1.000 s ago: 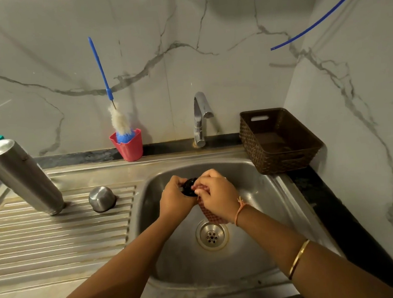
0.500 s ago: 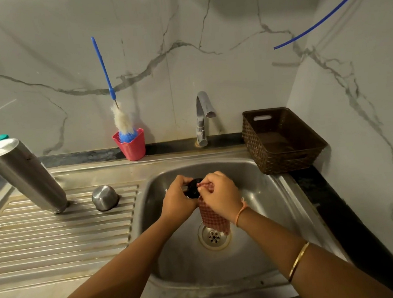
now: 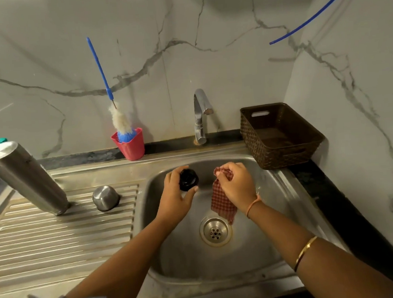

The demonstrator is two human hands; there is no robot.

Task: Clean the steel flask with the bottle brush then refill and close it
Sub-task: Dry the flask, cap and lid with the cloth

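The steel flask (image 3: 23, 177) stands upside down, leaning, on the ribbed drainboard (image 3: 57, 242) at the left. A steel cup-shaped cap (image 3: 105, 197) lies mouth down beside it. The bottle brush (image 3: 120, 122), blue-handled with white bristles, stands in a red cup (image 3: 129, 143) against the wall. Over the sink bowl (image 3: 276, 189) my left hand (image 3: 177, 197) grips a black round stopper (image 3: 188, 179). My right hand (image 3: 237, 185) holds a red checked cloth (image 3: 222, 202) that hangs down, a little apart from the stopper.
The tap (image 3: 201, 115) stands behind the sink, with no water seen running. A brown woven basket (image 3: 281, 134) sits on the dark counter at the right. The drain (image 3: 215, 231) lies below my hands. A blue tube (image 3: 316, 13) crosses the upper right wall.
My hands were together with the cloth against the stopper. They have now moved apart: the left keeps the stopper, the right has drawn the cloth away to the right.
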